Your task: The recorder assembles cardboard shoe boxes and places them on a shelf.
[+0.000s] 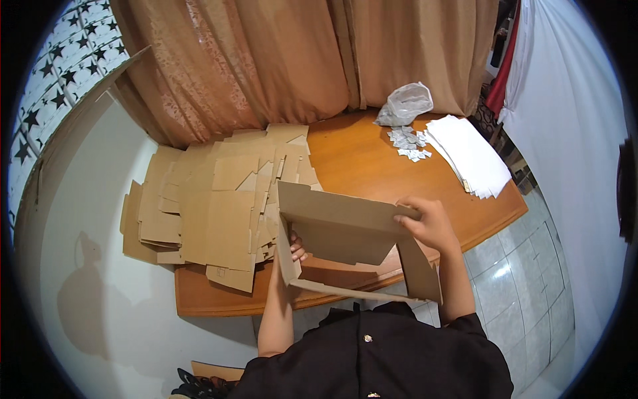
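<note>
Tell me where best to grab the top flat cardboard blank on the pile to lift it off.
Probably by the near edge of the top cardboard blank, coming from the person's side. That edge overhangs the sheets beneath, giving fingers room to slip under; the far edges lie buried in the pile. Both hands are busy: the left hand and right hand hold the half-folded box.

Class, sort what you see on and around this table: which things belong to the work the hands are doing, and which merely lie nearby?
In hand:
- cardboard box blank, half opened
- left hand on its left flap
- right hand gripping its top edge
- pile of flat cardboard blanks, likely the supply

Lying about:
- stack of white sheets
- small white packets
- crumpled plastic bag
- curtain
</note>
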Motion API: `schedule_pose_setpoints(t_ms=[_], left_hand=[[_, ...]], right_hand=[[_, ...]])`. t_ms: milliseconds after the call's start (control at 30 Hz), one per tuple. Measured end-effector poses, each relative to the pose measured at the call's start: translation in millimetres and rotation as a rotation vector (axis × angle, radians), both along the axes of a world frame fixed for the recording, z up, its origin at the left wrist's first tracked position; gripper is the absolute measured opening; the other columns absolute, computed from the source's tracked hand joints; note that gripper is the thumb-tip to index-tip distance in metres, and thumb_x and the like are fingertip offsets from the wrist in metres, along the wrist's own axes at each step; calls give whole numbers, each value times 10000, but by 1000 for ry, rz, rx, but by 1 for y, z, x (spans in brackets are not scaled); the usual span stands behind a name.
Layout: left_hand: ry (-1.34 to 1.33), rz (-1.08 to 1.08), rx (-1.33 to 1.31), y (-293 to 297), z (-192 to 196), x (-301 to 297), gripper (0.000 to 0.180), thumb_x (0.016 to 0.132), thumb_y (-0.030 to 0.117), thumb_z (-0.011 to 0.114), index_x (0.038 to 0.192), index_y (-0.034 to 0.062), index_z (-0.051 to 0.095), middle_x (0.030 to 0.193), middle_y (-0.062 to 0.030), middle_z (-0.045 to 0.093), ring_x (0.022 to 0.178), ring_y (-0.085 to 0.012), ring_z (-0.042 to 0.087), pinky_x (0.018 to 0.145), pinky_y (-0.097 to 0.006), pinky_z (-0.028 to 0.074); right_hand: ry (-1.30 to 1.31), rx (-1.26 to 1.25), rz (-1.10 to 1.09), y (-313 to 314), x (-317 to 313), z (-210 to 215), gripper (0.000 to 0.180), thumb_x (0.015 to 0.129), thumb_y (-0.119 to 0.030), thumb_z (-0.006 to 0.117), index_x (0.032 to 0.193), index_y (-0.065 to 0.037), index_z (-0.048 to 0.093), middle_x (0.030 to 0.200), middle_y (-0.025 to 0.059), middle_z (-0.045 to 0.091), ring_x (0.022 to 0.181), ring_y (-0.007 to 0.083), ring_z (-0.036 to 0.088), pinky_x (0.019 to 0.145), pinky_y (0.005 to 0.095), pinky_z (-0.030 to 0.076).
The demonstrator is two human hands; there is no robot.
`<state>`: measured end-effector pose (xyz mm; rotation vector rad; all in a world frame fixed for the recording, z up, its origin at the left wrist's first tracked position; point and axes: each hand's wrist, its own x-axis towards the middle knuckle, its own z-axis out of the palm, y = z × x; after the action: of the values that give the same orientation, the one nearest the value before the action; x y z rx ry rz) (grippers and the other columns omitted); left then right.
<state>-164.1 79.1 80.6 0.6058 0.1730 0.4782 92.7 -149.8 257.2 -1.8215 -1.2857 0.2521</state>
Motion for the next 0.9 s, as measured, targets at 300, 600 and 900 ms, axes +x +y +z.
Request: schedule_pose_setpoints(t_ms=[300, 600, 900], left_hand=[[477, 370, 269, -43, 44, 56, 402, 947, 493, 363, 750, 157, 461, 484, 43, 280, 379, -116, 315, 440, -276, 353], [517, 363, 143, -49, 56, 77, 403, 942, 479, 390, 931, 102, 534, 665, -7, 506, 555, -122, 495, 529, -281, 449], [463, 605, 196, -39, 36, 88, 338, 942, 451, 402, 930, 125, 491, 598, 1, 424, 433, -112, 447, 423, -262, 463]], right_hand=[[658, 336, -107, -45, 41, -139, 511, 852, -319, 616, 1267, -79, 438, 1119, 116, 550, 1019, 188, 541, 793, 336, 486], [1094, -168, -38, -46, 22, -218, 535, 948, -506, 324, 1034, -46, 584, 872, 74, 600, 809, 137, 547, 676, 271, 449], [934, 398, 132, -80, -4, -189, 598, 895, -561, 414, 1165, -35, 504, 735, 63, 568, 520, 101, 410, 505, 252, 397]])
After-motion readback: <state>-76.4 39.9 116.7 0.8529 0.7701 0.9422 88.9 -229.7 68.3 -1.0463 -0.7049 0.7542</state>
